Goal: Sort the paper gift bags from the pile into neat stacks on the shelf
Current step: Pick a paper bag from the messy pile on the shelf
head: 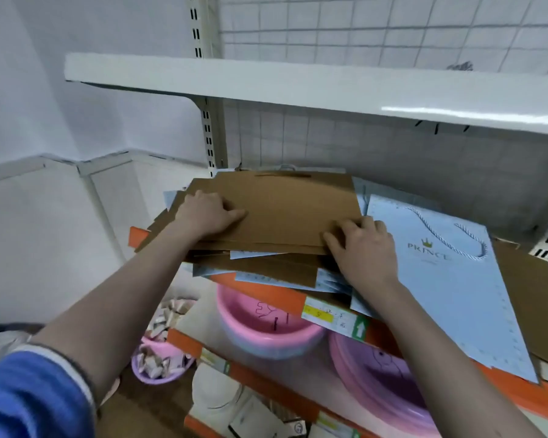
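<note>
A messy pile of flat paper gift bags lies on the shelf [326, 314] with the orange front edge. On top is a brown kraft bag [285, 207]. My left hand [208, 216] rests on its left part with the fingers bent over the paper. At the bag's right front corner my right hand [364, 248] holds the edge, fingers curled on it. Under the brown bag more brown and light blue bags [266, 273] stick out crookedly. A light blue bag [450, 279] printed "PRINCE", with a rope handle, lies to the right.
A white shelf board [298, 86] hangs above the pile, with a wire grid back panel behind. Below the orange edge sit pink plastic basins [266, 327] and a purple basket [159, 365] of small items. More brown paper [532, 298] lies at the far right.
</note>
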Available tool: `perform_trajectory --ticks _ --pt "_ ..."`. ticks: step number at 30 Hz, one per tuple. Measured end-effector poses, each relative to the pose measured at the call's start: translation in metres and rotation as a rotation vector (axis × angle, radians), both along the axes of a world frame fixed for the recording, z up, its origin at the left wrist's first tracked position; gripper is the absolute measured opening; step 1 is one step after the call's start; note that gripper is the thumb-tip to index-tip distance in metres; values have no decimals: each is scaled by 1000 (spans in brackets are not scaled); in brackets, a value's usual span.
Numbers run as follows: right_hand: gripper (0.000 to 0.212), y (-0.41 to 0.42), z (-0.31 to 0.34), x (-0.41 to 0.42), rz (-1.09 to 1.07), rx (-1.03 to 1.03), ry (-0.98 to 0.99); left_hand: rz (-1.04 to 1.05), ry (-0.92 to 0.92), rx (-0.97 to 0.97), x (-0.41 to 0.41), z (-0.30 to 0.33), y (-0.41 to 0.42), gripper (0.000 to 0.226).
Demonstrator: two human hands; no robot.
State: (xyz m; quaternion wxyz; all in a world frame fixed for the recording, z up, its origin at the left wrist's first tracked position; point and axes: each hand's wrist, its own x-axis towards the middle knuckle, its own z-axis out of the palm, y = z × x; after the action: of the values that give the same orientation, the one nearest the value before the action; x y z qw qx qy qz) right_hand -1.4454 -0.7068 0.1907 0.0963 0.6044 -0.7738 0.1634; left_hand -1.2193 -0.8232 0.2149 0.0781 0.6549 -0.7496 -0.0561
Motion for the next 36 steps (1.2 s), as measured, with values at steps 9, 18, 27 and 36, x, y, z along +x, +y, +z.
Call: perform_trajectory --ticks 9,18,27,36 --pt "54 -23 -1 9 -91 88 -2 98 88 43 -2 -9 -26 93" --pt "73 -38 9 -7 -238 143 -122 145 740 -44 10 2 -19 62" --pt "72 -36 25 -20 -311 107 -334 173 1235 273 12 7 11 55" --pt "53 -10 55 -27 -321 129 -160 145 1113 305 13 5 41 44"
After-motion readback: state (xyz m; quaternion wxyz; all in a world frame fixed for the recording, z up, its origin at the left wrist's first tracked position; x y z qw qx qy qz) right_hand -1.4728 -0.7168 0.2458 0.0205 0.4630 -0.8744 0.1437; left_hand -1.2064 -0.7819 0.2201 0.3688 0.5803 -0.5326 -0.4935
